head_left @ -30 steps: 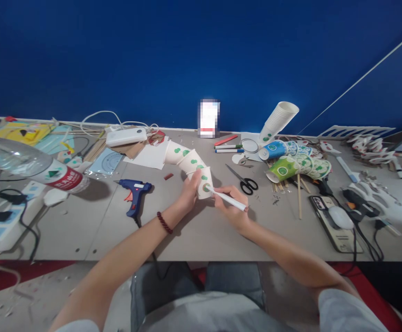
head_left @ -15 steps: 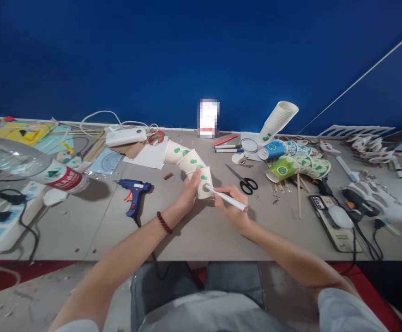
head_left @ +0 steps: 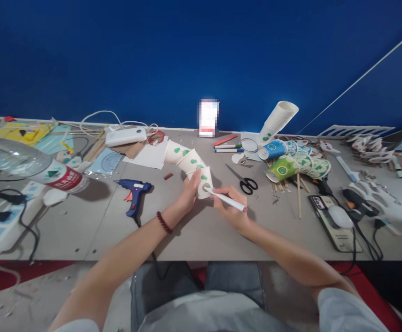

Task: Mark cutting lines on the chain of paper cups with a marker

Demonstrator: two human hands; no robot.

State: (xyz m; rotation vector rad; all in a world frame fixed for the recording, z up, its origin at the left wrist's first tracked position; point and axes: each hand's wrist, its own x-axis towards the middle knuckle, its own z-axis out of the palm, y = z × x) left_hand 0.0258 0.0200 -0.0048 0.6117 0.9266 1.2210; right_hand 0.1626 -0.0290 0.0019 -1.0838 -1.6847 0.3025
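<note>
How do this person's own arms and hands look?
The left hand has no glove, but a dark red beaded bracelet at its wrist. The right hand has no glove and no bracelet. The short sleeves are pale grey.

Your single view looks out from your head, forward and down, over your lap (head_left: 235,280) to your hands (head_left: 187,191) close below, taking in a wide table (head_left: 194,240) and the blue wall (head_left: 145,60) behind.

The tee (head_left: 218,313) is pale grey with short, kinda roomy sleeves (head_left: 339,309), and the jeans (head_left: 235,279) are a faded, washed-out blue-grey. Left wrist (head_left: 177,211) has a dark red bracelet (head_left: 164,222) on it, basically one row of small round beads.
</note>
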